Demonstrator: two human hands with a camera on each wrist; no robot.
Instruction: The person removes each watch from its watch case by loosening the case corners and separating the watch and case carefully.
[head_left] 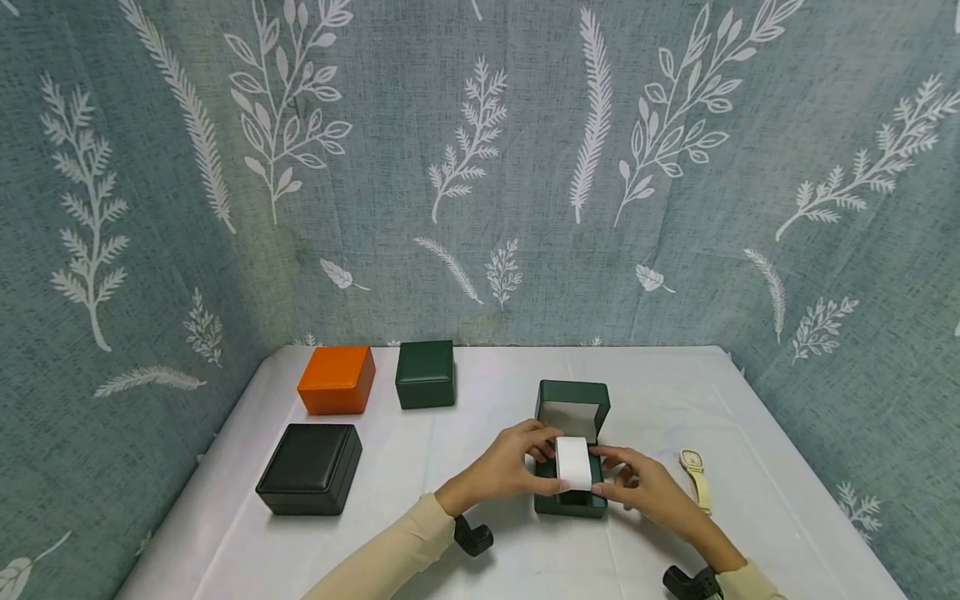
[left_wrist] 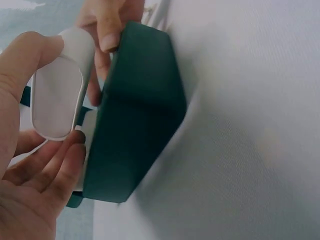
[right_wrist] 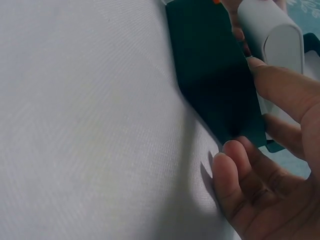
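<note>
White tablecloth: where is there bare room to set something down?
Free: between the black box and the left hand; right of the watch. Crowded: the open green box, where right hand and left flank the white cushion.

Well to the left of the left hand [head_left: 506, 467], a black box [head_left: 309, 468], closed, at about the same depth; farther off on that same side, an orange box [head_left: 336, 379], also closed; ahead of the left hand and to its left, a small closed green box [head_left: 425, 373], near the orange one but apart; just right of the right hand [head_left: 645, 487], a pale gold wristwatch [head_left: 697, 482], dial end farthest away; beneath both hands, a white cloth [head_left: 420, 454], lightly creased; beyond both hands and to either side, blue-grey fabric [head_left: 525, 179] with printed white leaves [head_left: 592, 117].
</note>
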